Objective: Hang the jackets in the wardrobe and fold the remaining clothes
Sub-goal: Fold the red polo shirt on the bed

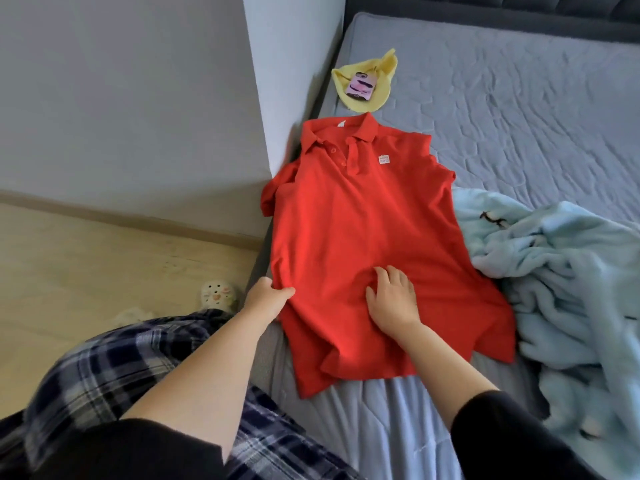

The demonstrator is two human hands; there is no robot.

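Note:
A red polo shirt (363, 230) lies face up along the left edge of the grey bed (519, 116), collar pointing away from me. My left hand (266, 296) grips the shirt's left side edge near the hem, fingers curled into the fabric. Flat on the lower front of the shirt rests my right hand (393, 299), fingers spread. The shirt's left sleeve is bunched against the wall corner.
A light blue fluffy blanket (561, 278) is heaped to the right of the shirt. Beyond the collar lies a yellow cloth (377, 64) with a phone (361, 85) on it. A white wall corner (277, 98) meets the bed's left side; wooden floor (86, 265) lies left.

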